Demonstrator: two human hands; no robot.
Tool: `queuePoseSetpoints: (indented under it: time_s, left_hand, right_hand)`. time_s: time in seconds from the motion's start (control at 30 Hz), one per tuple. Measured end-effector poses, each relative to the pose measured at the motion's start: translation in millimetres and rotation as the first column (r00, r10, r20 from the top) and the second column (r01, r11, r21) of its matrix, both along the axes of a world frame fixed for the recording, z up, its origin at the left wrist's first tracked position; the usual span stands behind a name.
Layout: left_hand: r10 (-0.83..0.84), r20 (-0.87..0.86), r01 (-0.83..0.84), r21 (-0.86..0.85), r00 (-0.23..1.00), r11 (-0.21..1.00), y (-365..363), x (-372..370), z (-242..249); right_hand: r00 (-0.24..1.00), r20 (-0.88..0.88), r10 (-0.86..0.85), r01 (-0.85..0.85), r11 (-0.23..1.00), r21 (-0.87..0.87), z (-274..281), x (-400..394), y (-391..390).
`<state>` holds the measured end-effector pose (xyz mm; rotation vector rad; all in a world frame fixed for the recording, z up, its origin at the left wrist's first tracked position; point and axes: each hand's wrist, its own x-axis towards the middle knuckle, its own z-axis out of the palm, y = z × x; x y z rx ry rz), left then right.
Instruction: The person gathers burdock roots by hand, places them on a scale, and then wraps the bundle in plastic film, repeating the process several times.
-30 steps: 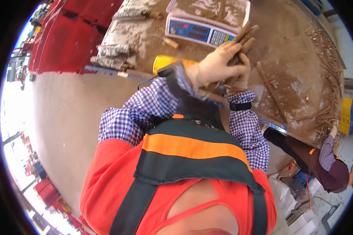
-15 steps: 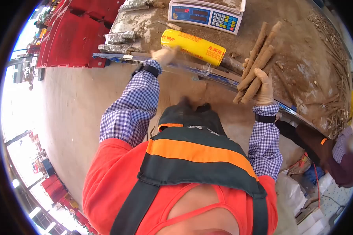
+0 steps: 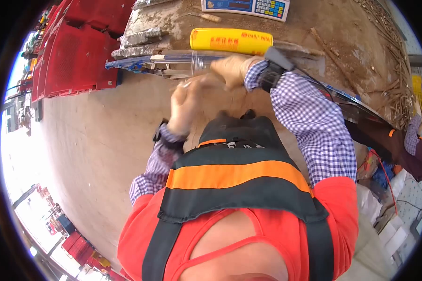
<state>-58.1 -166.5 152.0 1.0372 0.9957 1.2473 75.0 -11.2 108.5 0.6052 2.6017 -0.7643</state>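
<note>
Hands blurred — left hand point(image 3: 185, 105), right hand point(image 3: 230, 69) near yellow wrap roll point(image 3: 230, 41); fingers' state unclear.

The wrap roll point(image 3: 231, 41) at twelve o'clock is yellow with red lettering. Both sleeves point(image 3: 309, 117) are blue-and-white check; the gloved left hand point(image 3: 185, 105) and right hand point(image 3: 229, 69) are pale beige. The vest point(image 3: 234, 187) is dark with an orange band over red. Crates point(image 3: 75, 51) at ten o'clock are red; the bench point(image 3: 351, 33) is dusty brown
</note>
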Motion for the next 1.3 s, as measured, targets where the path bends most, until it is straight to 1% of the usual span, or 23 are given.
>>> queuePoseSetpoints:
  time_s: [0.03, 0.07, 0.13, 0.17, 0.2, 0.3, 0.33, 0.4, 0.53, 0.57, 0.67, 0.73, 0.77, 0.8, 0.83, 0.9, 0.93, 1.03, 1.07, 1.17, 1.2, 1.27, 1.3]
  left_hand:
    - [0.001, -0.61, 0.136, 0.179, 0.792, 0.974, 12, -2, -34]
    - [0.137, -0.955, 0.348, 0.226, 0.262, 0.91, 15, -2, -76]
    - [0.415, -0.887, 0.382, 0.462, 0.205, 0.8, 6, 9, -114]
    - [0.498, -0.867, 0.384, 0.467, 0.021, 0.796, 13, 13, -120]
    - [0.487, -0.873, 0.383, 0.462, 0.035, 0.8, 19, 15, -126]
    - [0.03, -0.994, 0.344, 0.065, 0.107, 0.937, 54, 13, -84]
    - [0.043, -0.992, 0.34, 0.08, 0.115, 0.937, 66, 12, -69]
    - [-0.234, -0.965, 0.553, -0.131, 0.119, 0.823, 80, 8, -50]
    - [-0.059, -0.953, 0.588, 0.135, 0.298, 0.798, 85, -8, -136]
    - [-0.185, -0.975, 0.526, -0.096, 0.12, 0.845, 85, -8, -131]
    - [-0.272, -0.937, 0.479, -0.139, 0.219, 0.866, 77, -18, -110]
    - [-0.608, -0.751, 0.559, -0.398, 0.257, 0.728, 94, -25, -81]
    - [-0.591, -0.779, 0.608, -0.37, 0.209, 0.703, 100, -32, -94]
    - [-0.562, -0.811, 0.653, -0.339, 0.161, 0.677, 105, -36, -103]
    - [-0.552, -0.819, 0.655, -0.331, 0.159, 0.679, 107, -33, -97]
    - [-0.578, -0.783, 0.552, -0.593, -0.228, 0.586, 108, -30, -84]
    - [-0.574, -0.784, 0.553, -0.594, -0.235, 0.585, 94, -21, -80]
    - [0.217, -0.946, 0.581, 0.039, -0.24, 0.813, 52, 7, -92]
    - [0.208, -0.95, 0.575, 0.037, -0.234, 0.818, 53, 10, -102]
    - [-0.014, -0.971, 0.54, 0.121, 0.239, 0.833, 66, 5, -132]
    - [-0.007, -0.971, 0.535, 0.125, 0.239, 0.835, 78, -5, -141]
    - [-0.427, -0.864, 0.652, -0.165, 0.266, 0.74, 86, -20, -129]
    - [-0.531, -0.842, 0.637, -0.359, 0.094, 0.683, 90, -22, -119]
  right_hand:
    - [0.999, -0.011, -0.04, 0.039, 0.998, -0.058, -1, -2, -14]
    - [0.995, -0.022, -0.101, 0.098, 0.988, -0.119, -34, -4, -11]
    - [1.0, -0.001, -0.013, 0.013, 0.981, -0.195, -37, 11, -13]
    - [1.0, -0.011, 0.025, -0.027, 0.974, -0.226, -32, 15, -15]
    - [0.971, 0.226, 0.076, -0.057, 0.994, -0.09, -30, 7, -15]
    - [0.997, -0.013, -0.083, 0.076, 0.957, -0.281, 9, 29, -14]
    - [0.933, 0.302, -0.193, 0.255, 0.95, -0.18, 19, 28, -22]
    - [0.928, -0.064, -0.366, 0.364, 0.862, 0.353, -2, 48, -60]
    - [0.693, -0.23, -0.684, 0.721, 0.65, 0.24, -19, 44, -89]
    - [0.573, -0.119, -0.811, 0.819, 0.56, 0.125, 10, 43, -81]
    - [0.398, -0.045, -0.916, 0.914, 0.4, -0.063, 43, 59, -73]
    - [0.931, -0.182, -0.318, 0.363, 0.735, 0.573, 44, 40, -93]
    - [0.963, 0.043, -0.265, 0.173, 0.736, 0.654, 18, 25, -98]
    - [0.975, -0.072, -0.212, 0.172, 0.502, 0.848, -37, 26, -96]
    - [0.897, 0.031, -0.442, 0.344, 0.738, 0.58, -42, 12, -79]
    - [0.902, 0.05, -0.43, 0.358, 0.806, 0.471, -45, 13, -67]
    - [0.903, 0.085, -0.421, 0.372, 0.865, 0.336, -42, 15, -66]
    - [0.882, -0.019, -0.47, 0.469, 0.877, 0.103, -30, 47, -60]
    - [0.886, -0.008, -0.464, 0.462, 0.881, 0.1, -21, 48, -56]
    - [0.878, 0.309, -0.366, 0.344, 0.931, 0.125, -15, 41, -54]
    - [0.894, 0.288, -0.343, 0.199, 0.88, 0.431, -25, 34, -68]
    - [0.993, -0.074, -0.094, 0.113, 0.54, 0.834, -23, 34, -100]
    - [0.993, -0.076, -0.09, 0.113, 0.549, 0.828, -34, 30, -106]
